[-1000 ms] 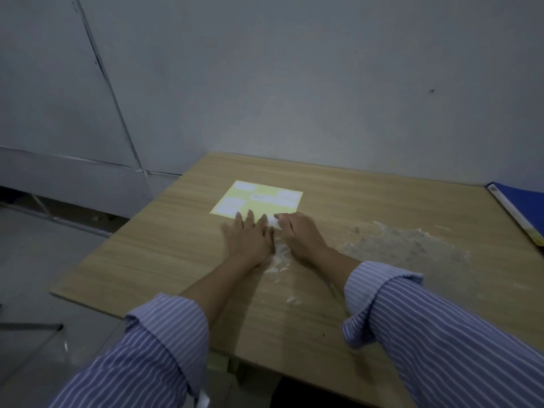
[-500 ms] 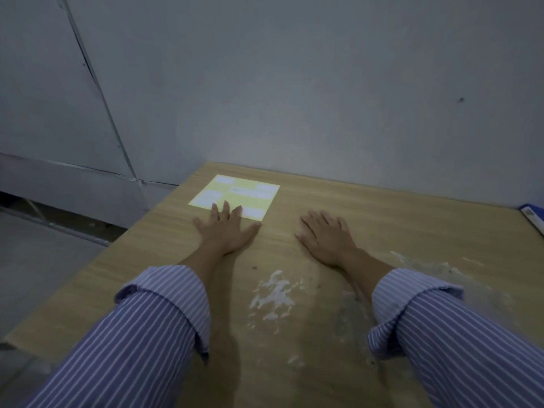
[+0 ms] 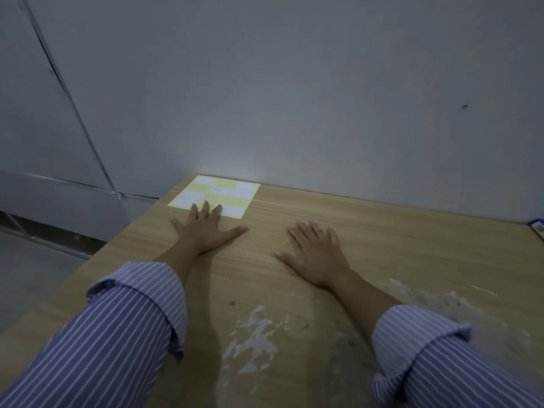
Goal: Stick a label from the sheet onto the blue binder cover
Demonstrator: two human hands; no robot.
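Observation:
A yellow label sheet [image 3: 217, 192] with several white labels lies at the table's far left corner. My left hand [image 3: 206, 228] rests flat on the wood, fingers spread, its fingertips on the sheet's near edge. My right hand [image 3: 315, 251] lies flat and empty on the bare table, well to the right of the sheet. Only a corner of the blue binder [image 3: 537, 226] shows at the right edge of the view.
The wooden table [image 3: 397, 231] stands against a grey wall. White scuffed patches [image 3: 256, 334] mark its near surface between my arms and to the right. The table's left edge drops to a grey floor [image 3: 35, 266].
My hands, close together at the sheet's near edge a second ago, have spread apart and lie flat. The view shifted left, so the binder slid almost out of sight.

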